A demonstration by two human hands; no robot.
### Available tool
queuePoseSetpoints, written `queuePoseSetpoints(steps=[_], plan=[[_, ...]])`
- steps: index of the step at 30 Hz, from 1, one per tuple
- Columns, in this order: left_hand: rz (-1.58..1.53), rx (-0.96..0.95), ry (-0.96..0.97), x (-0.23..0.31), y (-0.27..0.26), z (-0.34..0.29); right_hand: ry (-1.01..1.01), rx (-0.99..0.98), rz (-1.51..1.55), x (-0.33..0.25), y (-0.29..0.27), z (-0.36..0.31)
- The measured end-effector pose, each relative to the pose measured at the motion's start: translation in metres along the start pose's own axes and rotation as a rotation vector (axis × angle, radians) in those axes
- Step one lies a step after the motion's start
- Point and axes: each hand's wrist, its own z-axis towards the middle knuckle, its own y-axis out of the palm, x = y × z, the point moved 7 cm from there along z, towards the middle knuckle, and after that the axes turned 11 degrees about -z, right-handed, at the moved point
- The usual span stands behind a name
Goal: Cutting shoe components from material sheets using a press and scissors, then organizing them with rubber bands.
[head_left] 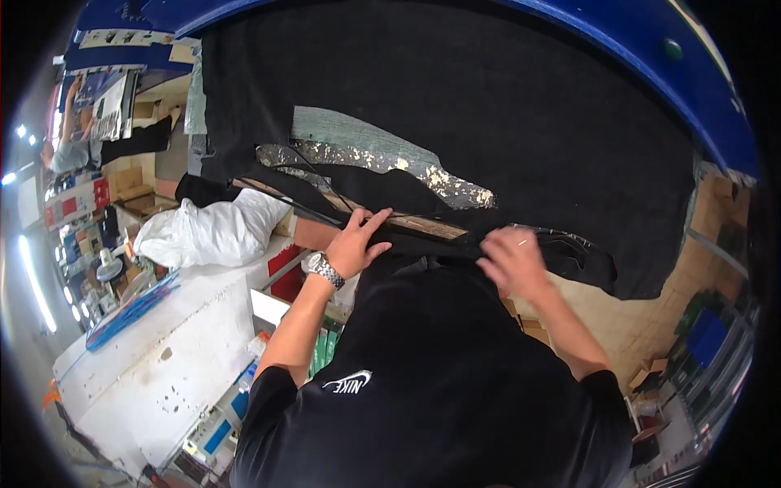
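Black T-shirt (464,382): worn by the person and nearest the camera, filling the lower middle, with a small white mark on the chest.
Left hand (358,244): fingers spread wide and thumb held apart, fingertips at the near edge of the dark material.
Wristwatch (325,269): on the left wrist, with a metal link band.
Right hand (517,259): blurred, fingers loosely bent and pointing left, over or just beside the same edge; I cannot tell whether it grips anything.
Wooden strip (427,226): a narrow brown length running between the two hands, dark folds around it.
Black cloth (488,106): a broad sheet spread out beyond both hands, reaching far to left and right, its near edge uneven and partly folded.
Opening in the cloth: beyond the left hand, it shows a grey-green layer (354,132) and, nearer, a dark speckled strip (390,165) with pale worn patches.
Blue frame (634,50): curving along the far side, bent by the lens.
White sack (215,230): crumpled, left of the left hand.
White worktop (175,358): stained, at lower left, a bundle of blue cord (130,313) on its far side.
Co-worker (75,154): small, at far upper left, in a light top.
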Motion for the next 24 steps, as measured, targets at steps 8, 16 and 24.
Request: queuePoseSetpoints(steps=[8, 16, 24], plan=[[-0.333, 0.188, 0.166, -0.046, -0.032, -0.023, 0.318, -0.007, -0.108, -0.057, 0.062, -0.017], [0.085, 1.266, 0.142, -0.196, -0.213, -0.040, 0.692, -0.899, 0.310, -0.081, 0.070, -0.019], [-0.664, 1.333, -0.010, -0.441, -0.276, -0.048, 0.455, -0.341, 0.030, -0.018, -0.049, 0.054]])
